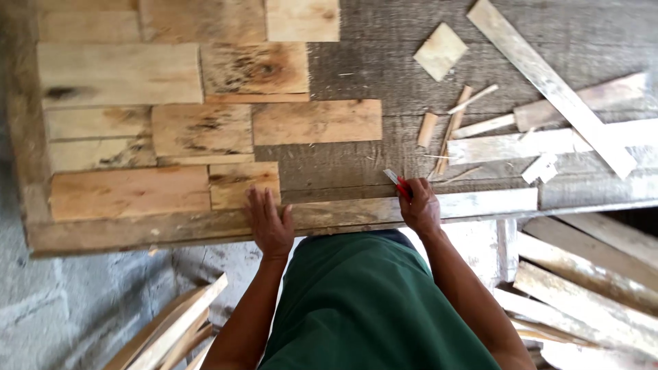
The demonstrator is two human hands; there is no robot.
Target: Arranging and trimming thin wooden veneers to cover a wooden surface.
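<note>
My left hand (pixel 269 220) lies flat, fingers apart, on the near edge of the grey work board (pixel 356 55), touching the lowest small wooden block (pixel 245 183) of a patchwork of flat wood pieces. My right hand (pixel 419 205) is closed around a red-handled pencil-like tool (pixel 397 182), its tip on the board by the pale front edge strip (pixel 480 203). A wider block (pixel 317 121) lies above, between both hands.
Several flat wood pieces (pixel 120 74) cover the board's left half. Loose offcuts, thin sticks (pixel 452 127), a square chip (pixel 440 51) and long pale slats (pixel 548 85) lie at the right. More planks (pixel 582 288) are stacked lower right and slats (pixel 171 329) lower left.
</note>
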